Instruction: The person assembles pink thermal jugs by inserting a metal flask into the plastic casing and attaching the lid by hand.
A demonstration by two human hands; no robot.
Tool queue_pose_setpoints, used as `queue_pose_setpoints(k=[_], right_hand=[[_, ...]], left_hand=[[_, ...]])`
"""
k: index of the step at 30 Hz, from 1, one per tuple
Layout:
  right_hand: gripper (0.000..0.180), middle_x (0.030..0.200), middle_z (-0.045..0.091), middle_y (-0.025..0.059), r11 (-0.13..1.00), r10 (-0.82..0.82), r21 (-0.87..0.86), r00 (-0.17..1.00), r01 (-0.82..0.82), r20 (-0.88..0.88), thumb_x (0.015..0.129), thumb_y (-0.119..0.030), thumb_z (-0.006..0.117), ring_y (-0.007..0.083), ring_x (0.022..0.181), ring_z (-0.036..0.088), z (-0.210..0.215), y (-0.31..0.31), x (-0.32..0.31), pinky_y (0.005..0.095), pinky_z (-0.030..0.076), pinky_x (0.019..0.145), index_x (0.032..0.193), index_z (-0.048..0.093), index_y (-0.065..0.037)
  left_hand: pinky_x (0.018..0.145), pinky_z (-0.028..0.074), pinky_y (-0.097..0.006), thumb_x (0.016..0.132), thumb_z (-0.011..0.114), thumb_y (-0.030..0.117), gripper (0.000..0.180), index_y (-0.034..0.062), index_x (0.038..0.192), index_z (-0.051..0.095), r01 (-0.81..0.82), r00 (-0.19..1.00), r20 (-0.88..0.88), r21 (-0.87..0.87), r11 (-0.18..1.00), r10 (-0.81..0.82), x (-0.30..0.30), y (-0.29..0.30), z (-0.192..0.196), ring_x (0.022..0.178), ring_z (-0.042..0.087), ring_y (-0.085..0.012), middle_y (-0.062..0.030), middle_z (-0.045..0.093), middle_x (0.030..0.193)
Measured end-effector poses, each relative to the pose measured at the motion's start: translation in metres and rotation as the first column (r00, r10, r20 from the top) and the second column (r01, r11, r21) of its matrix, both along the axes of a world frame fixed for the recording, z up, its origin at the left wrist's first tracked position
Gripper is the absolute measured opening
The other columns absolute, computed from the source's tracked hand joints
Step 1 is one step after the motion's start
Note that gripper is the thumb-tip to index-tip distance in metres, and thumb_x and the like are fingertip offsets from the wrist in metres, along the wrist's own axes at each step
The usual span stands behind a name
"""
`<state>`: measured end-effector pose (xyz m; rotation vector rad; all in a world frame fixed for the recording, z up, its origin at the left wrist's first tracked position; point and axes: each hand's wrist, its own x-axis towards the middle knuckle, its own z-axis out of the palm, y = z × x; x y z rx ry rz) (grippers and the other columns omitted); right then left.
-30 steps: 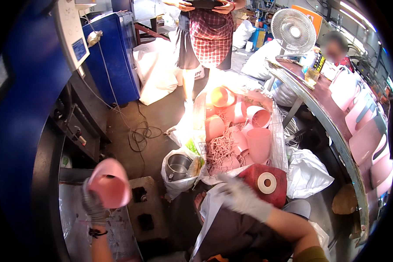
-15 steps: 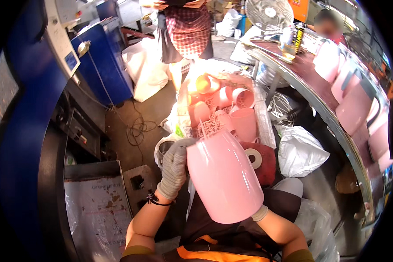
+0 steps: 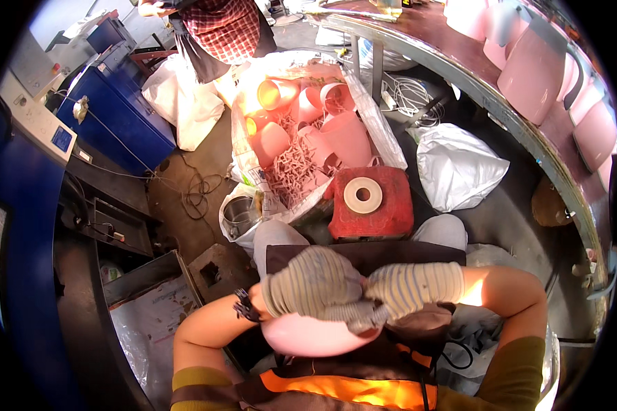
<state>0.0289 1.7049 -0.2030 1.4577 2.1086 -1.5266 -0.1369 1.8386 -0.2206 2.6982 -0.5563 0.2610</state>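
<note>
A glossy pink plastic shell (image 3: 319, 336), rounded like a jug body, rests against my lap and apron, its upper part covered by my hands. My left hand (image 3: 315, 279), in a grey striped knit glove, is closed over the shell's top. From the other side my right hand (image 3: 413, 289), gloved alike, meets it there. Its fingers are curled in, and whatever is between them is hidden. Just ahead of my knees stands a red block-like stand (image 3: 394, 212) with a cream ring-shaped roll (image 3: 363, 196) on top.
Beyond it, a white sack (image 3: 384, 139) holds several pink shells and pink plastic strips (image 3: 293, 166). A metal pot (image 3: 241, 214) is left of it. More shells (image 3: 536, 72) line a curved table (image 3: 452, 65) at right. A person in a checked apron (image 3: 219, 31) stands ahead.
The pink shell has come down toward my body, and both hands have met over its top. My view has tilted downward, showing the red stand fully.
</note>
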Motion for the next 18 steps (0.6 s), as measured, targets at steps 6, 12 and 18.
queue_pose_setpoints(k=[6, 12, 18], right_hand=[[0.034, 0.072, 0.05, 0.0018, 0.421, -0.321, 0.022, 0.172, 0.907, -0.931, 0.098, -0.04, 0.053, 0.0105, 0.061, 0.052, 0.035, -0.014, 0.042, 0.0251, 0.041, 0.053, 0.083, 0.058, -0.009], [0.072, 0.137, 0.051, 0.025, 0.173, -0.688, 0.502, 0.469, 0.847, -0.554, 0.086, -0.044, 0.068, 0.0363, 0.13, 0.047, 0.008, 0.095, 0.056, 0.0408, 0.039, 0.106, 0.138, 0.043, 0.0], [0.051, 0.119, 0.059, 0.0124, 0.478, -0.631, 0.072, 0.4, 0.875, -0.664, 0.088, -0.035, 0.07, 0.0166, 0.106, 0.056, -0.053, -0.048, 0.067, 0.0319, 0.049, 0.088, 0.129, 0.056, -0.007]], left_hand=[[0.053, 0.043, -0.038, 0.082, 0.064, 0.023, 0.027, 0.004, 0.064, 0.059, -0.7, 0.639, -0.297, -0.608, 0.376, 0.71, -0.074, 0.046, 0.023, 0.055, 0.053, -0.0263, -0.0097, 0.052, 0.059], [0.054, 0.04, -0.037, 0.078, 0.068, 0.015, 0.02, 0.0025, 0.066, 0.059, -0.397, 0.902, -0.089, -0.552, 0.733, 0.422, -0.056, 0.04, -0.015, 0.057, 0.052, -0.0288, -0.0102, 0.053, 0.062], [0.051, 0.04, -0.037, 0.069, 0.076, 0.018, 0.015, 0.0097, 0.069, 0.064, -0.071, 0.978, 0.156, -0.368, 0.927, 0.137, -0.001, -0.006, -0.019, 0.058, 0.054, -0.0257, -0.0058, 0.057, 0.068]])
